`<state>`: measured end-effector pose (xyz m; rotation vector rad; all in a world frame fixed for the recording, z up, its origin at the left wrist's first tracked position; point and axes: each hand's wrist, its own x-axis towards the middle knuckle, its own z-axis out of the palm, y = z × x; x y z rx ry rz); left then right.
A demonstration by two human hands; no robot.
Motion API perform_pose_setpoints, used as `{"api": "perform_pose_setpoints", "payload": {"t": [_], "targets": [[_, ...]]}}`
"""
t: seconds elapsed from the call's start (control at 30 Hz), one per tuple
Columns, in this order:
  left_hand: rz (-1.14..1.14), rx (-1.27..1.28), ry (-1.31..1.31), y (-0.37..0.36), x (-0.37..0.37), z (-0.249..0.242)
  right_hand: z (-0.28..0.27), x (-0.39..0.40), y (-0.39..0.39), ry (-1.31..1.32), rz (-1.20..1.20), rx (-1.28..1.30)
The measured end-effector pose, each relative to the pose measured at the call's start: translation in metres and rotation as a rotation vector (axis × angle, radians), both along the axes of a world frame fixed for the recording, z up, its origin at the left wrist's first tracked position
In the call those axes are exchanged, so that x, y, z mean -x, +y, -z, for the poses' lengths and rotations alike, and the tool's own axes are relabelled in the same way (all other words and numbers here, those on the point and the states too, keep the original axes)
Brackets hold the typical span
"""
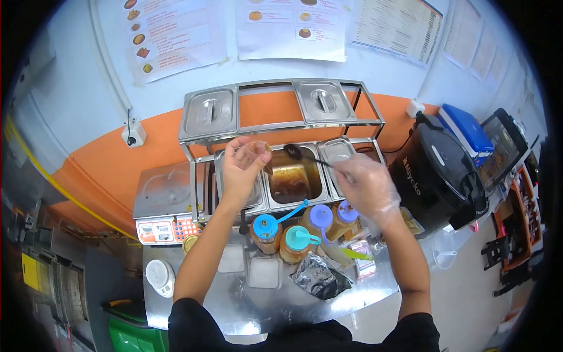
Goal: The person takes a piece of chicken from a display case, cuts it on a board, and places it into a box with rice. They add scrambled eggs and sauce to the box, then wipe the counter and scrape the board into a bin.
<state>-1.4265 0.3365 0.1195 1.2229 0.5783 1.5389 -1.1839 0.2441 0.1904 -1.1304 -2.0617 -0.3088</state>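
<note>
My left hand (243, 167) is bare and pinches a small clear cup (257, 151) near the left edge of an open steel pan. Brown liquid (290, 183) lies in the bottom of that pan (321, 196). On the other side, my right hand (366, 185), in a clear plastic glove, is closed round the handle of a black ladle (293, 152). The ladle's bowl is over the back of the pan, just right of the cup, and looks dark inside. Whether the cup holds anything is hard to tell.
Squeeze bottles with blue (265, 226), teal (301, 237) and purple (321, 217) tops stand before the pans. Crumpled foil packaging (319, 276) lies nearer me. A black Miyako cooker (437, 170) stands right, a scale (167, 230) left. Lidded pans (209, 111) sit on the upper rack.
</note>
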Motion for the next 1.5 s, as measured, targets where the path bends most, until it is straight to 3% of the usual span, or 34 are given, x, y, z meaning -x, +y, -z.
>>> {"api": "perform_pose_setpoints", "payload": {"t": [0.07, 0.13, 0.2, 0.27, 0.33, 0.4, 0.47, 0.53, 0.67, 0.8, 0.87, 0.93, 1.0, 1.1, 1.17, 1.23, 1.27, 1.33, 1.37, 1.43, 1.47, 1.5], "targets": [[-0.003, -0.005, 0.01, -0.01, -0.001, -0.008, 0.029, -0.007, 0.011, 0.031, 0.034, 0.104], [-0.01, -0.012, 0.02, -0.031, -0.008, -0.024, 0.044, -0.002, 0.02, -0.133, 0.075, 0.245], [0.019, -0.015, 0.072, -0.061, -0.022, -0.038, 0.032, 0.004, 0.0, -0.215, 0.149, 0.119], [-0.005, -0.102, 0.114, -0.1, -0.044, -0.043, 0.028, -0.004, -0.037, 0.282, -0.125, 0.198], [0.085, -0.16, 0.174, -0.138, -0.076, -0.031, 0.03, -0.01, -0.097, 1.059, -0.307, 0.839], [0.127, -0.327, 0.295, -0.175, -0.106, -0.006, 0.055, -0.033, -0.147, 1.208, -0.254, 0.87], [0.22, -0.284, 0.249, -0.215, -0.146, 0.029, 0.078, -0.056, -0.195, 1.341, -0.247, 0.886], [0.238, -0.32, 0.323, -0.252, -0.185, 0.061, 0.097, -0.085, -0.248, 1.646, -0.142, 0.955], [0.422, -0.303, 0.446, -0.317, -0.262, 0.119, 0.135, -0.135, -0.341, 1.98, 0.118, 0.915], [0.616, -0.289, 0.462, -0.384, -0.341, 0.143, 0.17, -0.198, -0.422, 2.259, 0.077, 0.847], [0.609, -0.404, 0.623, -0.39, -0.363, 0.15, 0.184, -0.227, -0.452, 2.313, 0.138, 0.682], [0.13, -0.572, 1.154, -0.379, -0.394, 0.213, 0.205, -0.261, -0.477, 2.287, 0.19, 0.6], [-0.068, -0.472, 1.774, -0.389, -0.403, 0.249, 0.222, -0.296, -0.498, 2.318, 0.349, 0.5], [0.041, -0.66, 1.817, -0.398, -0.416, 0.248, 0.237, -0.353, -0.514, 2.371, 0.394, 0.414], [0.074, -0.691, 1.882, -0.411, -0.443, 0.221, 0.252, -0.39, -0.519, 2.401, 0.404, 0.387], [0.377, -0.548, 2.005, -0.43, -0.499, 0.191, 0.256, -0.435, -0.515, 2.371, 0.413, 0.416], [0.376, -0.561, 1.986, -0.436, -0.536, 0.186, 0.258, -0.46, -0.515, 2.342, 0.425, 0.464], [0.982, 0.118, 1.197, -0.445, -0.613, 0.179, 0.27, -0.512, -0.519, 2.31, 0.419, 0.501], [1.002, 0.111, 1.184, -0.447, -0.652, 0.187, 0.269, -0.539, -0.522, 2.227, 0.391, 0.602], [1.098, 0.318, 0.692, -0.447, -0.736, 0.197, 0.265, -0.592, -0.528, 2.13, 0.383, 0.784], [1.119, 0.318, 0.682, -0.446, -0.771, 0.193, 0.261, -0.617, -0.533, 2.129, 0.407, 0.771], [1.313, 0.402, 0.684, -0.445, -0.803, 0.184, 0.256, -0.639, -0.54, 2.096, 0.394, 0.798]]}}
